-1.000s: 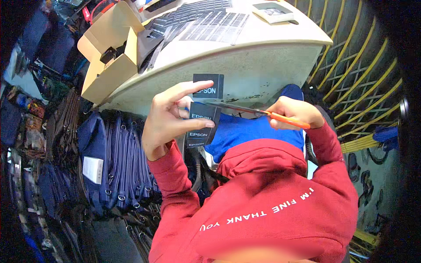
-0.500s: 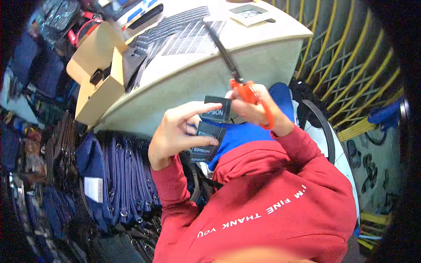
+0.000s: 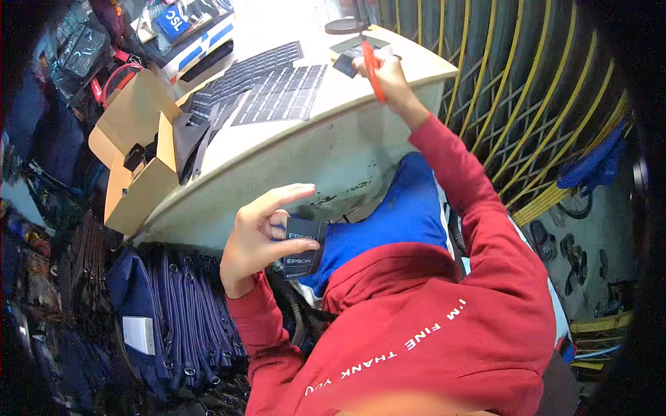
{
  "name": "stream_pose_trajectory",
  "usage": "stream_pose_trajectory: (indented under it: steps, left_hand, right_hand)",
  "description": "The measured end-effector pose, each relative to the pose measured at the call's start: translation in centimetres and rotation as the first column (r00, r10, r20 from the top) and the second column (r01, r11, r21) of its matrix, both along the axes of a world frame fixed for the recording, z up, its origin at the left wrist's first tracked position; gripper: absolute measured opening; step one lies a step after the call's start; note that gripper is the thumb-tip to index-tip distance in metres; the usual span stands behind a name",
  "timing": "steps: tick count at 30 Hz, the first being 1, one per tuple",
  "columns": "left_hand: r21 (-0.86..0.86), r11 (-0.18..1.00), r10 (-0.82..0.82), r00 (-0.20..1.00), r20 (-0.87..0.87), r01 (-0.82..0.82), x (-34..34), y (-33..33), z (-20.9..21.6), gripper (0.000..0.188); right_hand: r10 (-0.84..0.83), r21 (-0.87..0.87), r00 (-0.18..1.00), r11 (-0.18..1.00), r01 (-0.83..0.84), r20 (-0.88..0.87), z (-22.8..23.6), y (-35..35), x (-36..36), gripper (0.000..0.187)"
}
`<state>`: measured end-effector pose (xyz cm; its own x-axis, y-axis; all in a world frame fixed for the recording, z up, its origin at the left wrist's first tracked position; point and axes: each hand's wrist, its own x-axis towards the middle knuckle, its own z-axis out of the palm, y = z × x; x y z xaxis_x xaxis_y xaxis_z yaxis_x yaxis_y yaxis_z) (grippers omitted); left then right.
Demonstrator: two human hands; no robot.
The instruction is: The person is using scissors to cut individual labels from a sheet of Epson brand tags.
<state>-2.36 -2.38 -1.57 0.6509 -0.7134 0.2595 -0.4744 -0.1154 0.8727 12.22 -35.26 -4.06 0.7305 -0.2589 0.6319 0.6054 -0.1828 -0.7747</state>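
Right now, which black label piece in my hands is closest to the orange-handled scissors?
The black label piece in your right hand, beside the scissors; the black multi-label strip in your left hand is farther away.

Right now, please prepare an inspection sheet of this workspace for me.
Surface: pale table, dark printed sheets lying on it.
Job's things: dark label strip, orange-handled scissors, small dark piece.
Clutter: open cardboard box at the table's left.
Hands: left hand holds the strip, thumb across it; right hand holds the scissors, the piece at its fingertips.
Cables: none recognisable for certain.
Surroundings: yellow-edged folding gate right, dark blue straps left.
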Motion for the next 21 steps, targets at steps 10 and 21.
stream_pose_trajectory:
  steps: [10, 21]
  left_hand:
    - [-0.022, 0.998, 0.062, 0.998, 0.007, -0.062, 0.1, 0.8, -0.3, 0.064]
    - [-0.242, 0.934, 0.270, 0.963, 0.006, -0.261, 0.6, -0.1, 0.4, 0.068]
  right_hand:
    - [-0.677, -0.184, 0.730, 0.732, 0.655, -0.097, -0.5, -6.6, 10.6, 0.033]
    - [0.460, 0.163, 0.864, 0.886, -0.433, -0.207, -1.1, 9.0, -10.2, 0.031]
